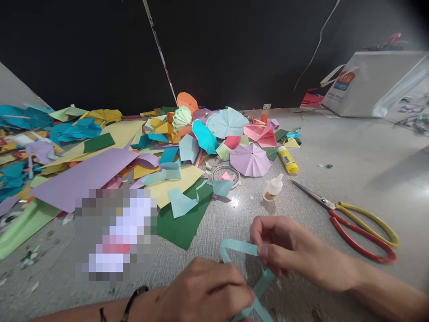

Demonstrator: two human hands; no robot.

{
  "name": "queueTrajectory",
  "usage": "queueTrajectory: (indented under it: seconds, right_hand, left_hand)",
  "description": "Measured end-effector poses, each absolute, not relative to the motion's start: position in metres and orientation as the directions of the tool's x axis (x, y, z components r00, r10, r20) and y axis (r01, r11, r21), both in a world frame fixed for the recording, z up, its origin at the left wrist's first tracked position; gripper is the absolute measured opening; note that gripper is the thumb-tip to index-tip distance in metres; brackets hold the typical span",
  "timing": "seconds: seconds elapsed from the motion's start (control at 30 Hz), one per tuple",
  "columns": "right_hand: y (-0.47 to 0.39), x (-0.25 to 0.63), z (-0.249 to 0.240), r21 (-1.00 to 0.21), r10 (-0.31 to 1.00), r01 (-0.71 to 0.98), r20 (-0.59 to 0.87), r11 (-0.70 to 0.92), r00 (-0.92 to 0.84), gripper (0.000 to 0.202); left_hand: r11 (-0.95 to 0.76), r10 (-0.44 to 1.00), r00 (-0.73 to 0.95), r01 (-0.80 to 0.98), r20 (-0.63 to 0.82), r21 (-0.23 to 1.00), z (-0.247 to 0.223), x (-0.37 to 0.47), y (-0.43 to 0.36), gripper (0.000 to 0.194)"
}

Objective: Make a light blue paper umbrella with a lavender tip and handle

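Note:
A light blue paper strip (239, 246), bent into folds and loops, runs between my two hands near the bottom of the head view. My right hand (284, 246) pinches one end of it between thumb and forefinger. Lower down, my left hand (208, 288) is closed on another part of the strip; its fingertips are partly hidden behind its knuckles. Beyond my hands stands a small white glue bottle (272, 188). Scissors (330, 205) with one red and one yellow handle lie to the right of my right hand, blades closed.
A yellow glue stick (288, 160) lies behind the bottle, beside a folded purple paper fan (251, 159). Coloured paper scraps and sheets, including a green sheet (187, 223), cover the left and back. A white bag (362, 85) stands back right. A blurred patch (117, 237) lies left.

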State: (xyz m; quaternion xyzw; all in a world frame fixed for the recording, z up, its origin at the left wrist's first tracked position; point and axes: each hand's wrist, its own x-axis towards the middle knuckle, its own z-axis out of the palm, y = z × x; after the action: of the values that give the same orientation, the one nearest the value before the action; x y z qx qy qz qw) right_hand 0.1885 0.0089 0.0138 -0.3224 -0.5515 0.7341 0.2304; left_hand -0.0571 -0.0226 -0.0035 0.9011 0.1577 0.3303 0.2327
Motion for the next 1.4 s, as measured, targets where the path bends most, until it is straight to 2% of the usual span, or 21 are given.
queueTrajectory:
  seconds: [0.17, 0.27, 0.4, 0.53, 1.0, 1.17, 1.4]
  right_hand:
    - [0.004, 0.186, 0.016, -0.970, 0.707, -0.008, -0.172, -0.244, -0.685, 0.036]
    - [0.003, 0.185, 0.014, -0.972, 0.707, -0.012, -0.163, -0.236, -0.688, 0.034]
    - [0.003, 0.184, 0.013, -0.976, 0.720, 0.026, -0.179, -0.218, -0.671, 0.031]
    - [0.004, 0.184, 0.014, -0.978, 0.726, 0.058, -0.189, -0.202, -0.661, 0.033]
    - [0.004, 0.181, 0.016, -0.974, 0.717, 0.061, -0.201, -0.217, -0.668, 0.037]
    - [0.005, 0.182, 0.018, -0.969, 0.714, 0.038, -0.207, -0.245, -0.669, 0.036]
    - [0.008, 0.184, 0.019, -0.973, 0.753, 0.025, -0.192, -0.227, -0.630, 0.039]
  left_hand:
    - [-0.532, 0.611, 0.725, 0.078, 0.319, 0.843, -0.010, -0.053, -0.025, 0.024]
    - [-0.381, 0.623, 0.759, 0.081, 0.191, 0.921, -0.014, -0.053, -0.025, 0.037]
    - [-0.365, 0.610, 0.762, 0.026, 0.218, 0.931, -0.013, -0.055, -0.021, 0.047]
    - [-0.316, 0.596, 0.788, 0.053, 0.154, 0.947, -0.007, -0.055, -0.018, 0.049]
    - [-0.243, 0.635, 0.771, 0.151, 0.040, 0.958, -0.003, -0.052, -0.020, 0.045]
    - [-0.260, 0.644, 0.760, 0.113, 0.085, 0.959, -0.008, -0.052, -0.020, 0.051]
    - [-0.307, 0.649, 0.728, -0.017, 0.222, 0.952, -0.013, -0.057, -0.025, 0.048]
